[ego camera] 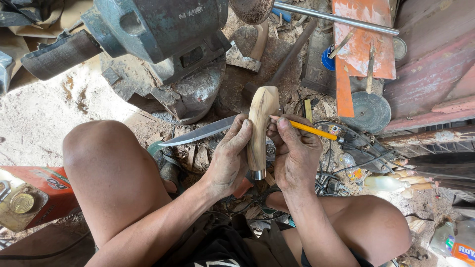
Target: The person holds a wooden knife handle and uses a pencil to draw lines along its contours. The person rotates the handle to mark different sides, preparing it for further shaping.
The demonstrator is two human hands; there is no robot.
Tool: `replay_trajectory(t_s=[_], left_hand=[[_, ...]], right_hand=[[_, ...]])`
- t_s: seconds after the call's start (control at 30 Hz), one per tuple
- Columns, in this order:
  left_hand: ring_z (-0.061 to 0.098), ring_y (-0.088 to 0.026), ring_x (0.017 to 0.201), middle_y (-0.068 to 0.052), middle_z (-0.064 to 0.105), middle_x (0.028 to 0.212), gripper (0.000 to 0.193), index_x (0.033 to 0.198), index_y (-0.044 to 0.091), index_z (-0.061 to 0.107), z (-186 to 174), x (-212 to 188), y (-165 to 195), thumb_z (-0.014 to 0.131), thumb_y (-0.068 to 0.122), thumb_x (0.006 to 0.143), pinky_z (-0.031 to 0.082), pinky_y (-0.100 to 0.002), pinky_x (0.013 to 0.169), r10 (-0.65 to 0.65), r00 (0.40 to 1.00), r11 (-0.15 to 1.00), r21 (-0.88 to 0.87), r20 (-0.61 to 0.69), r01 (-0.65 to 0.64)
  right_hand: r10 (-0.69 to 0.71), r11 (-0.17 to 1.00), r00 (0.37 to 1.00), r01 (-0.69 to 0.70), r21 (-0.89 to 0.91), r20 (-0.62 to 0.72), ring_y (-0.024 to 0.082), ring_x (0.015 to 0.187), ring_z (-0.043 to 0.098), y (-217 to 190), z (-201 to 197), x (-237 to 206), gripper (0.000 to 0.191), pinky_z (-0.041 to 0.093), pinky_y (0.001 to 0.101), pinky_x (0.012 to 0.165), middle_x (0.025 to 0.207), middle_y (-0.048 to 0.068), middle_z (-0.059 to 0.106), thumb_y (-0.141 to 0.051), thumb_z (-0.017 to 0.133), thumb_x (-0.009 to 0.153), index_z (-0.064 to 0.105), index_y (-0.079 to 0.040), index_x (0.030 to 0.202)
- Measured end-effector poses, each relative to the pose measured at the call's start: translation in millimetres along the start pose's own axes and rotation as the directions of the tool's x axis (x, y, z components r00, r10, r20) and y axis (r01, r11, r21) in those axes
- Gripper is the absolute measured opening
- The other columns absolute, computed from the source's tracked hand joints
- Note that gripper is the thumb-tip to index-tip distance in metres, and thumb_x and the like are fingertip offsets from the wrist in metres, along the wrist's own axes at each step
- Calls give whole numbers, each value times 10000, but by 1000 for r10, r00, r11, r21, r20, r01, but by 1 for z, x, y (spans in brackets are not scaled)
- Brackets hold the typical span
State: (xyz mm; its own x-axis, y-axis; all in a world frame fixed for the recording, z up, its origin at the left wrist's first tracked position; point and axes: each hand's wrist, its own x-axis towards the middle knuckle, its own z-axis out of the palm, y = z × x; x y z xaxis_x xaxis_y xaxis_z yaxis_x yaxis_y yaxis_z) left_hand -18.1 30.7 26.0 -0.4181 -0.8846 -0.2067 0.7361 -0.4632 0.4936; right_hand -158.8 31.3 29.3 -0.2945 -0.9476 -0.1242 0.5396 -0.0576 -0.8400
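Both hands (230, 158) (294, 153) grip wooden handle (260, 126); blade (198, 134) junction hidden, perhaps separate.

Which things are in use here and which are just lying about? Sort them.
In use: wooden handle in left hand; yellow pencil in right hand; knife blade.
Lying about: bench grinder, metal disc, orange board, plastic bottles.

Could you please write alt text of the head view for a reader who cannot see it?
A seated person's left hand holds a pale wooden handle upright while the right hand sets a yellow pencil against it. A bare knife blade lies behind the left hand, below a heavy grey-green machine, on sawdust-strewn ground.
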Motion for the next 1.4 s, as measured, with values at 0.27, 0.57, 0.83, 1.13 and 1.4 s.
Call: replay_trajectory(t_s=[0.27,0.57,0.83,1.13,1.4], left_hand=[[570,-91,1044,-25,567,1143,358,1375,113,482,1,0,1,449,337,1097,527,-324,941,-17,1000,1000,15,-25,17],[572,-96,1072,-41,574,1160,368,1378,92,481,-1,0,2,437,332,1103,519,-326,987,-13,1000,999,41,-12,14],[574,-101,1107,-46,591,1177,379,1378,90,493,-1,0,3,440,336,1095,505,-313,1005,8,1000,997,72,-16,-7],[567,-107,1138,-46,595,1191,378,1395,95,488,-4,0,0,452,332,1103,491,-323,1040,0,1000,996,88,-12,2],[569,-125,1150,-44,587,1206,393,1399,105,484,-6,1,-2,449,347,1092,496,-367,1058,-8,1000,993,119,-10,9]], right_hand=[[-152,988,986,154,-24,66,185,883,706,-3,-1,2,136,602,320,828,1017,152,739,8,718,978,679,38,1105],[-141,989,988,143,-37,60,180,900,695,-1,0,-2,132,594,322,856,1016,149,734,26,716,979,676,47,1103],[-110,991,991,115,-69,79,178,913,701,-2,1,-4,141,604,320,858,1008,144,730,38,723,953,676,45,1085],[-144,981,987,152,-123,76,168,902,697,-3,4,-5,123,601,310,846,1010,138,723,40,703,973,676,54,1091],[-125,987,992,127,-100,22,166,888,705,-3,6,-5,125,609,312,834,1010,129,741,14,691,974,674,36,1096]])
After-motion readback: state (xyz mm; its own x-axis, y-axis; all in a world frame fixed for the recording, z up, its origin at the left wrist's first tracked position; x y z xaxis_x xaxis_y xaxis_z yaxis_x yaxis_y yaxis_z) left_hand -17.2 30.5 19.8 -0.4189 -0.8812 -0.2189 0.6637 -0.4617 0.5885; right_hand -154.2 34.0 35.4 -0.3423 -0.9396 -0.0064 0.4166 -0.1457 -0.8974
